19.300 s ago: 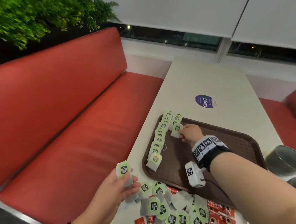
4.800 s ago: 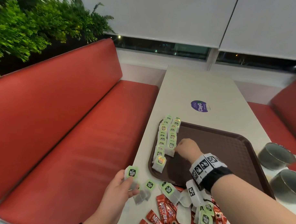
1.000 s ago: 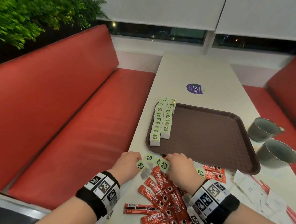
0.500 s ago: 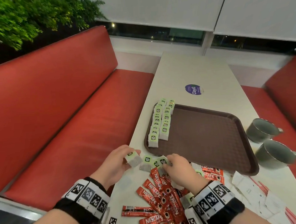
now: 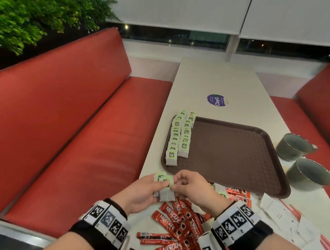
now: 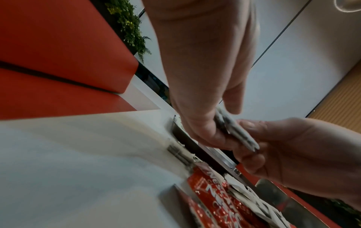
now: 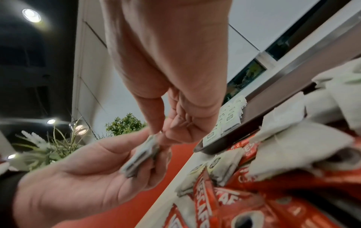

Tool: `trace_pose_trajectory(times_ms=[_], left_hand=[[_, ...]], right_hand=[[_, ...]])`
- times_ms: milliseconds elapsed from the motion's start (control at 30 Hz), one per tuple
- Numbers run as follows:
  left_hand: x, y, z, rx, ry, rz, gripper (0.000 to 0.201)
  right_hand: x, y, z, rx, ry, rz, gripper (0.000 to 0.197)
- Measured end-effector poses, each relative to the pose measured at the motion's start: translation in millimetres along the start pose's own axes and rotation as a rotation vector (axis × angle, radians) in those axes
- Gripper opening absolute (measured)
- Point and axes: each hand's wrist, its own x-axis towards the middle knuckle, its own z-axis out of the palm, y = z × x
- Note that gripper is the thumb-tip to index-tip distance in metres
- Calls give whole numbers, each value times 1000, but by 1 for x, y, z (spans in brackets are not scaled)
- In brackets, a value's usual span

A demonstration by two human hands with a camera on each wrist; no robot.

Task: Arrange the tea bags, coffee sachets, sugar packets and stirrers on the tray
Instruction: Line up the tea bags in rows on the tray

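Observation:
My left hand (image 5: 144, 191) grips a small stack of green-tagged tea bags (image 5: 165, 186) just above the table's near left edge. My right hand (image 5: 188, 185) pinches the same stack from the right; its fingertips (image 7: 164, 135) meet the bags (image 7: 142, 155) from above. The stack (image 6: 234, 131) shows edge-on between both hands in the left wrist view. The brown tray (image 5: 236, 156) lies beyond the hands, with two rows of tea bags (image 5: 179, 137) along its left side. Red coffee sachets (image 5: 178, 221) and a few loose tea bags (image 7: 293, 154) lie on the table under my wrists.
White sugar packets (image 5: 279, 212) and red stirrers (image 5: 294, 212) lie at the near right. Two grey cups (image 5: 307, 157) stand right of the tray. A purple sticker (image 5: 216, 100) marks the far table. Red benches (image 5: 67, 128) flank both sides.
Both hands have lifted off the pile and come together. The tea bag in my left hand is joined by another, and my right hand now pinches the same stack.

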Motion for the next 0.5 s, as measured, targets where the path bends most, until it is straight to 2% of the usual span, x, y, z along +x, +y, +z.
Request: trace_pose_trajectory(times_ms=[100, 200, 333, 500], left_hand=[[3, -1, -8, -16, 151, -30, 23], [-2, 1, -15, -131, 193, -71, 21], [-10, 4, -19, -165, 176, -99, 21], [-10, 2, -23, -89, 209, -74, 22]], right_hand=[[4, 1, -4, -451, 155, -15, 9], [4, 0, -3, -833, 154, 33, 22], [6, -1, 6, -1001, 91, 110, 20], [11, 0, 7, -1028, 79, 103, 18]])
